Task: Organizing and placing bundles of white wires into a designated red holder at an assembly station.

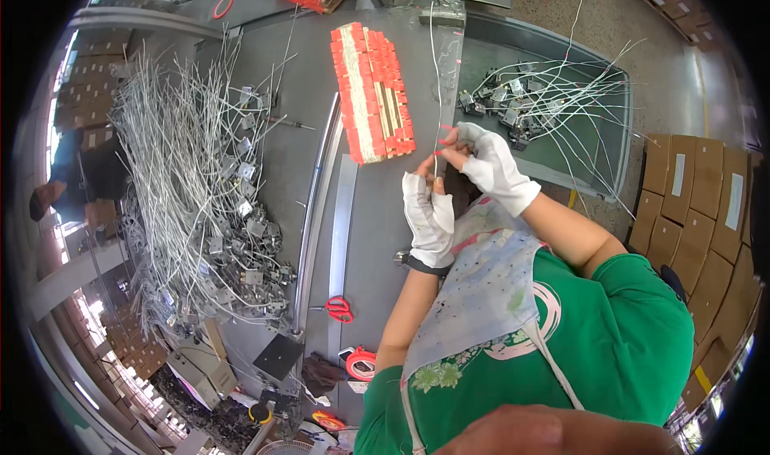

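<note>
A thin white cable (pixel 436 62) runs down the right part of the grey table to my two hands. My left hand (pixel 431 218), in a white fingerless glove, pinches the cable near its lower end. Just above it, my right hand (pixel 493 166), gloved the same way, is closed with its fingertips at the cable. Small red pieces show at the fingertips; their exact shape is too small to tell. Beyond my left hand lies a block of stacked strips with red tabs (pixel 369 94) and a pale band along it.
A large heap of white cables (pixel 180 174) with metal connectors lies on the left. More cables (pixel 533 94) lie in a grey tray (pixel 630 126) at right. A metal rail (pixel 314 214), red scissors (pixel 340 309) and a red tape roll (pixel 361 363) are nearer. Cartons (pixel 682 206) stand right.
</note>
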The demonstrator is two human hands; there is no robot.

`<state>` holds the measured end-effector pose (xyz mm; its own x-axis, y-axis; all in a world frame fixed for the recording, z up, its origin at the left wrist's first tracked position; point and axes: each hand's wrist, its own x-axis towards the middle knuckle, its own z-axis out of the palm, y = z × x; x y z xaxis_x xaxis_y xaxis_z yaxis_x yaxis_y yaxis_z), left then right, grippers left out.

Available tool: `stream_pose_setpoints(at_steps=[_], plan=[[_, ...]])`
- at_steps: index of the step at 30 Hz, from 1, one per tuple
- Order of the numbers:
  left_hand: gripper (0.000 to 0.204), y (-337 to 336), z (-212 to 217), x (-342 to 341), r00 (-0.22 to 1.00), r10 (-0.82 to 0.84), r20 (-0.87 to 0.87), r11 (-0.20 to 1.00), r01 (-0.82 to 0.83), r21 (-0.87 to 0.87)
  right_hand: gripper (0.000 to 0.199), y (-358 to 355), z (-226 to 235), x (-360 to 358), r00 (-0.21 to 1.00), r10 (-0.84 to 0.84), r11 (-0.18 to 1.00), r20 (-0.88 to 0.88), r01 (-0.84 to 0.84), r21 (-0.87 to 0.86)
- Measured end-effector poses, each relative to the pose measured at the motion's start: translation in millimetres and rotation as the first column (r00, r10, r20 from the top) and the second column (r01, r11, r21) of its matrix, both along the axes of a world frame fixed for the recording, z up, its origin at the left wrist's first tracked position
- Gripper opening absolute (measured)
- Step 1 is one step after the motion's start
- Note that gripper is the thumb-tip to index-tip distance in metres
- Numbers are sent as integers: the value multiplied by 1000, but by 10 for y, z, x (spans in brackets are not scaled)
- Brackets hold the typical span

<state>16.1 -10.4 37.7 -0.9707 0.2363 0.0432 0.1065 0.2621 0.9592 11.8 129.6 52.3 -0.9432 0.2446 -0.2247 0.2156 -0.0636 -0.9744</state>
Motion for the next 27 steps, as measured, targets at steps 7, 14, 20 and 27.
stream_pose_setpoints(at_steps=[7, 14, 20, 27], plan=[[22, -355, 267, 337, 996, 46, 80, 987, -57, 150, 25, -369, 202, 235, 995, -46, 946, -91, 15, -324], [18, -679, 523, 547, 990, 47, -135, 994, -33, 107, 26, -687, 516, 525, 983, -49, 936, -175, -16, -353], [21, -998, 749, 299, 967, -160, -201, 980, 181, 89, 28, -774, 580, 626, 919, 18, 885, -393, -197, -421], [33, -625, 648, 246, 922, -15, -386, 999, 31, 36, 22, -510, 468, 253, 893, -334, 915, -303, 229, -332]])
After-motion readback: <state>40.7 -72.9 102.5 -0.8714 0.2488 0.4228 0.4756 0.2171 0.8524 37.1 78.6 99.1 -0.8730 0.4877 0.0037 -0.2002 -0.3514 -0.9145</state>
